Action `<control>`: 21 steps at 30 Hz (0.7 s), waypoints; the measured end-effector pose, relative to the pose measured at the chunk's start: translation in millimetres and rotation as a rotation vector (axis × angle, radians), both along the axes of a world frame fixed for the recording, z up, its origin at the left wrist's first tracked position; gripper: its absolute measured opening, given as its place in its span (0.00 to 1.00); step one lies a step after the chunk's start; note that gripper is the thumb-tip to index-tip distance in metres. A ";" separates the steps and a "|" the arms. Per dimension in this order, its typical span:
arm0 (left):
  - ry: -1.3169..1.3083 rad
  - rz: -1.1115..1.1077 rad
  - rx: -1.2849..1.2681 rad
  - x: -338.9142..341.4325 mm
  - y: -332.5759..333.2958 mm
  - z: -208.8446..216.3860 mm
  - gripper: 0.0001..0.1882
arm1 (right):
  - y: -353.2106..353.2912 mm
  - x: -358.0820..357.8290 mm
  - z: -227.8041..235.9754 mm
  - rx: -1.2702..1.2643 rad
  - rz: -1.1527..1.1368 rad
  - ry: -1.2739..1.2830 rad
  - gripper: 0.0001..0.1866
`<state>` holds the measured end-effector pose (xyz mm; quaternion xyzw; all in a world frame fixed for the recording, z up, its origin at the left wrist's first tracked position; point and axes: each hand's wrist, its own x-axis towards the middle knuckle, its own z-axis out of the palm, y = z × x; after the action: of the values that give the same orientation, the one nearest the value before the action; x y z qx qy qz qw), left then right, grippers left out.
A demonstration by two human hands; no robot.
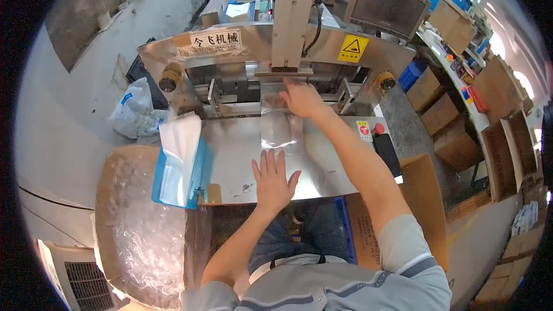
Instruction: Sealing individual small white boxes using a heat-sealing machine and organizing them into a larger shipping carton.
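A clear plastic bag (280,129) lies flat on the metal worktop (230,144) of a machine, its far end reaching toward the press head. My left hand (273,184) rests palm down at the bag's near edge, fingers spread and pointing away from me. Farther off, my right hand (302,99) is on the far part of the bag, close in front of the horizontal bar under the press head (291,29). Its index finger and thumb stand apart, and the other fingers are partly hidden.
On the worktop's left stands a blue holder (196,178) with white sheets. A carton of clear plastic bags (144,224) sits below it. At right are a red button (379,129), a black box (387,154) and an open cardboard box (423,196). A screen (387,6) hangs behind.
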<state>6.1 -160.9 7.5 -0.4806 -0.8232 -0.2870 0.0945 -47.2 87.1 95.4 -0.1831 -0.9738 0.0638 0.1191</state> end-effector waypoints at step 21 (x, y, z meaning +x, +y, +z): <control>-0.220 0.095 0.345 -13.0 -13.8 -1.6 0.38 | -32.4 128.2 -68.2 -0.669 -0.108 0.409 0.34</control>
<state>-6.8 -174.7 5.9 -0.3837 -0.7889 -0.4698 0.0986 81.0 54.7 27.2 -0.2465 -0.8444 0.4064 0.2473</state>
